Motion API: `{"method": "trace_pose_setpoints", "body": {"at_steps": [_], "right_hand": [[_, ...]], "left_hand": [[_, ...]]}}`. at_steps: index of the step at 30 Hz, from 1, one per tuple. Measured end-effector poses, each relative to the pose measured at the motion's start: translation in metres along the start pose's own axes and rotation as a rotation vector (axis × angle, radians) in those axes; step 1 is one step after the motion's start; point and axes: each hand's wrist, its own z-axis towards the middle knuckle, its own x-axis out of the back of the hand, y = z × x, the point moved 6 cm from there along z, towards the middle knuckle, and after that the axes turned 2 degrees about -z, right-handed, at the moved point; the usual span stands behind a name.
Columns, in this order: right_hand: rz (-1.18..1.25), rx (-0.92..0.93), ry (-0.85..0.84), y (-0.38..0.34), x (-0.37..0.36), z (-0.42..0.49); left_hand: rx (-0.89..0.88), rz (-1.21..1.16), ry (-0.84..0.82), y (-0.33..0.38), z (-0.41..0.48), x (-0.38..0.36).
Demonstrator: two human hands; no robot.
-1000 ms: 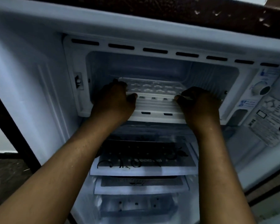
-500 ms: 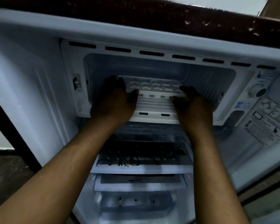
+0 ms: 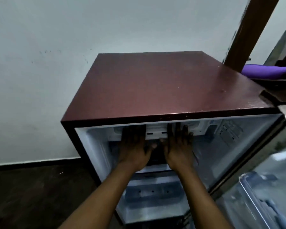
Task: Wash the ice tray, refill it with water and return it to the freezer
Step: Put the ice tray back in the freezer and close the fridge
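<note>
The ice tray is hidden from this height, under the front edge of the fridge top. Only the freezer compartment's white front lip (image 3: 156,134), with two dark slots, shows between my hands. My left hand (image 3: 133,147) lies flat, fingers stretched out, against the left part of that lip. Just right of the slots, my right hand (image 3: 178,144) rests the same way, fingers apart. Neither hand grips anything. Both forearms reach up from the bottom of the view into the open fridge.
The maroon fridge top (image 3: 155,85) fills the middle of the view, with a white wall behind it. The open fridge door (image 3: 262,195) with its clear racks hangs at the lower right. Shelves (image 3: 152,194) sit below my hands. A purple object (image 3: 267,71) and a wooden post stand at the upper right.
The view has risen from inside the freezer to above the fridge top. My hands have drawn back from the ice tray's sides and now lie flat on the freezer's front lip.
</note>
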Motion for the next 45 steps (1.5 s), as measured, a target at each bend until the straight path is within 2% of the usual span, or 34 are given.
{"method": "trace_pose_setpoints", "body": {"at_steps": [7,11,14,20,30,38,45], "right_hand": [[-0.022,-0.059,-0.278,-0.012,0.008,-0.035],[-0.07,-0.05,-0.383,-0.022,0.026,-0.069],[-0.042,-0.043,-0.333,-0.027,0.046,-0.104],[-0.06,-0.084,-0.267,-0.03,0.083,-0.185],[-0.118,-0.244,-0.186,-0.044,0.165,-0.277],[-0.139,-0.384,-0.083,-0.041,0.244,-0.357],[-0.321,-0.534,0.112,-0.01,0.328,-0.444]], "left_hand": [[-0.049,0.084,-0.257,0.008,-0.045,-0.001],[-0.078,0.166,-0.323,0.008,-0.086,-0.005],[-0.106,0.151,-0.265,0.005,-0.113,0.003],[-0.303,0.184,-0.158,0.011,-0.158,0.043],[-0.59,0.249,-0.138,0.045,-0.183,0.076],[-0.888,0.186,-0.108,0.123,-0.214,0.097],[-1.182,0.133,-0.066,0.246,-0.246,0.134]]}}
